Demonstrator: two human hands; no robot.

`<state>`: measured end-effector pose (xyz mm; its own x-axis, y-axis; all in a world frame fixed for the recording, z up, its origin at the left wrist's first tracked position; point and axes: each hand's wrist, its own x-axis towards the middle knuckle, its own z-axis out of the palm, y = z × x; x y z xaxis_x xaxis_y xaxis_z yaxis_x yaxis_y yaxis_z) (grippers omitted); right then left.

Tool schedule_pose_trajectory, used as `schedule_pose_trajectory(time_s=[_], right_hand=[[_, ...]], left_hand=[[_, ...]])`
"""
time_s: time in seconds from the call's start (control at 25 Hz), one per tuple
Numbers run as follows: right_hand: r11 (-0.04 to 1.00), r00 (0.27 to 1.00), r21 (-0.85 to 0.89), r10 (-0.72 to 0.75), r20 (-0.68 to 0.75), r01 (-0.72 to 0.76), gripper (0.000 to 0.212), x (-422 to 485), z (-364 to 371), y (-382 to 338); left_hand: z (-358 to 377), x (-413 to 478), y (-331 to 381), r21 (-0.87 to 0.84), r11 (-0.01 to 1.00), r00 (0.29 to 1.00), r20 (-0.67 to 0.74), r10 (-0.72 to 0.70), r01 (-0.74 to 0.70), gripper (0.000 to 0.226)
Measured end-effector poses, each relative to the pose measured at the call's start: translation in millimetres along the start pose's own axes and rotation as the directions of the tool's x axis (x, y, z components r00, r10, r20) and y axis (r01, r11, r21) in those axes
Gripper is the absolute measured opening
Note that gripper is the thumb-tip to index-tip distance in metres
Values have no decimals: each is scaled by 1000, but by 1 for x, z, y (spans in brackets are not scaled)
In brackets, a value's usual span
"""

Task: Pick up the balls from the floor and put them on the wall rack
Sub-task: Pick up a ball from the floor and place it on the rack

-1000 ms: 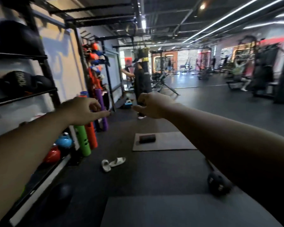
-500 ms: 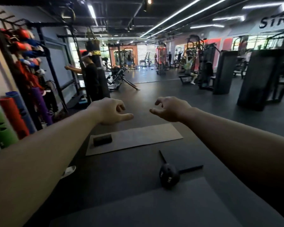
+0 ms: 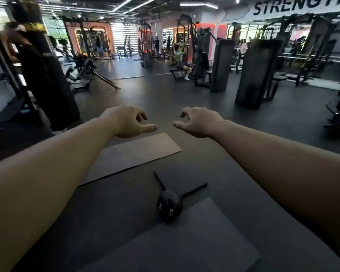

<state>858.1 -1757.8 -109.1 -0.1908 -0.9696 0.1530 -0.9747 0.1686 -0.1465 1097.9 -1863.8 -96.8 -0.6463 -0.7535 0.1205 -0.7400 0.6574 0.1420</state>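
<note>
A black medicine ball (image 3: pixel 169 205) marked 2KG lies on the dark gym floor, below and between my outstretched arms, at the corner of a dark mat (image 3: pixel 185 242). My left hand (image 3: pixel 126 121) and my right hand (image 3: pixel 199 121) are held out ahead of me, well above the ball. Both hold nothing, with fingers loosely curled and apart. The wall rack is out of view.
A tan mat (image 3: pixel 133 154) lies on the floor under my hands. A person (image 3: pixel 33 67) stands by a black punching bag (image 3: pixel 53 75) at the left. Weight machines (image 3: pixel 259 71) and benches stand across the floor at the back and right.
My view has swung right, away from the wall rack, which has left the frame. The black ball has shifted from the right edge toward the centre. Both hands stay empty and outstretched.
</note>
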Motion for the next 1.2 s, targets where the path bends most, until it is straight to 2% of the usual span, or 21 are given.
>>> schedule_pose_trajectory(time_s=[0.28, 0.52, 0.68, 0.84, 1.04, 1.2], right_hand=[[996, 997, 56, 67, 41, -69, 65, 136, 40, 39], [997, 984, 57, 31, 176, -42, 63, 260, 161, 109], [995, 954, 99, -28, 300, -2, 63, 367, 279, 156], [992, 901, 126, -66, 428, 12, 64, 431, 426, 200], [993, 783, 122, -69, 619, -8, 70, 439, 636, 257], [996, 724, 63, 6, 689, -68, 79, 424, 795, 302]], left_hand=[[32, 142, -60, -55, 998, 998, 68, -6, 10, 83], [143, 262, -100, -84, 991, 973, 216, -82, 102, 81], [256, 350, -129, -114, 964, 928, 316, -196, 242, 82], [396, 416, -155, -155, 920, 868, 416, -271, 361, 98], [604, 447, -192, -172, 883, 757, 601, -257, 437, 98], [786, 432, -224, -157, 853, 648, 721, -245, 498, 90]])
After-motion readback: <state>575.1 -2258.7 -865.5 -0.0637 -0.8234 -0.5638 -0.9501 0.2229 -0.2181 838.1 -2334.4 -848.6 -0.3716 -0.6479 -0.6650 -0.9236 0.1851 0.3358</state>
